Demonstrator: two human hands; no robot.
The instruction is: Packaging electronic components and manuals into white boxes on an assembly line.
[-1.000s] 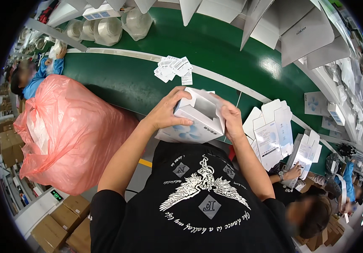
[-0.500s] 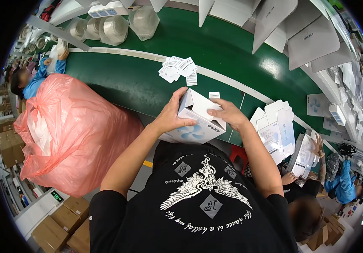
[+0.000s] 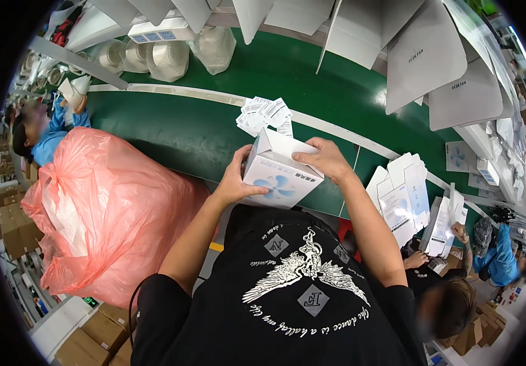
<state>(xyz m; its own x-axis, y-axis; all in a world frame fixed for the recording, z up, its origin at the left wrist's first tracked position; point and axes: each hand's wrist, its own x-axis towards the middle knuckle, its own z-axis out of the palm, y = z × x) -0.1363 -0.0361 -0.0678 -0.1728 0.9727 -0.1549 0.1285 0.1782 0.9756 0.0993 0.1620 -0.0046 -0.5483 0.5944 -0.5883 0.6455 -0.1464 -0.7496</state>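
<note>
Left hand (image 3: pixel 233 183) and right hand (image 3: pixel 326 160) both grip white fan box (image 3: pixel 281 174) above green conveyor belt (image 3: pixel 171 131); pink bag (image 3: pixel 110 213) left.

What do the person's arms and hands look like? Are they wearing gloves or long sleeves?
No gloves: the left hand and right hand are bare, with no rings or watch that I can see. The forearms are bare too. Short black sleeves belong to a black T-shirt with a white winged print.

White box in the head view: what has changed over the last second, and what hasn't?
The white box went from open, flaps up, to closed: the right hand has come over its top and presses the flap down. The left hand still grips its left side. The box has stayed at the edge of the green belt; the pink bag and loose leaflets are unchanged.
</note>
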